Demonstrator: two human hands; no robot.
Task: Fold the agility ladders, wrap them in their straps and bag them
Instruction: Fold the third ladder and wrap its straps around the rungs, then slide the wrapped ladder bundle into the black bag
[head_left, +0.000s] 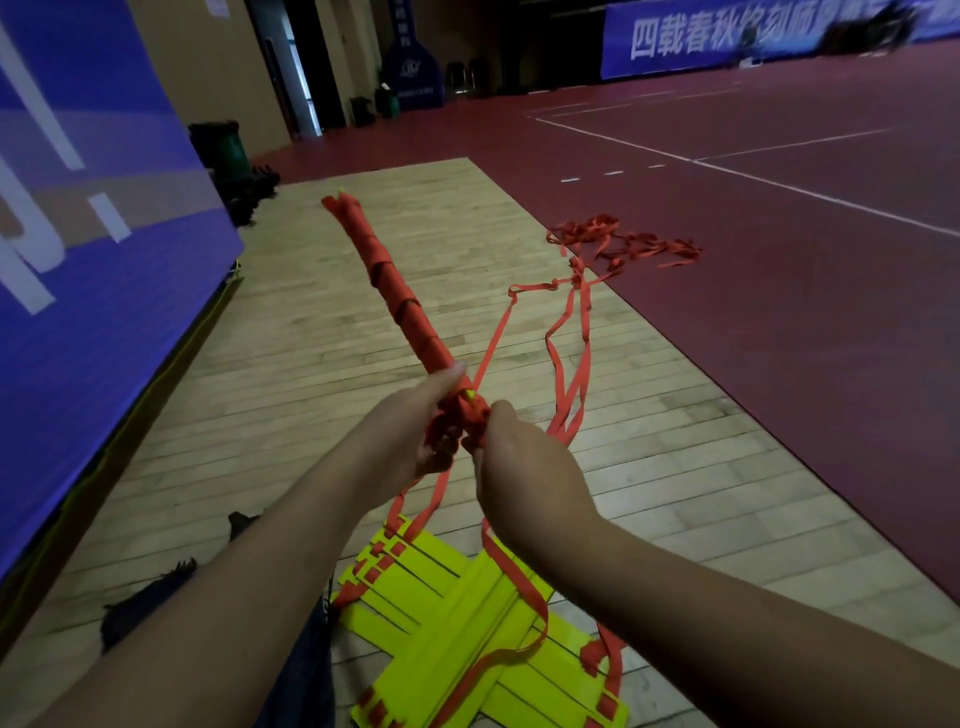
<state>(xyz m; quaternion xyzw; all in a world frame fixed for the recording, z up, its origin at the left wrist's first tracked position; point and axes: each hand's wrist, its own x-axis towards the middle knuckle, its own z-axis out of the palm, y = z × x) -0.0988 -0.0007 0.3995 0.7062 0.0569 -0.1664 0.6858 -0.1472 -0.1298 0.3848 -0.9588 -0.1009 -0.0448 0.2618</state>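
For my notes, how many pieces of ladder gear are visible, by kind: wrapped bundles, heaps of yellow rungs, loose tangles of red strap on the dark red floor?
Wrapped bundle: 1
Yellow rung heap: 1
Loose strap tangle: 1
Total: 3

Single head-worn view.
Wide-angle camera looks forward and down, close above left hand (410, 431) and right hand (524, 470), floor (311, 312) beyond.

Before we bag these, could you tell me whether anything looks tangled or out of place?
The loose red webbing strap lies in a tangled heap on the maroon floor, trailing to the red-wrapped bundle gripped by the left hand and right hand. The flat yellow plastic rungs lie crossed, not aligned.
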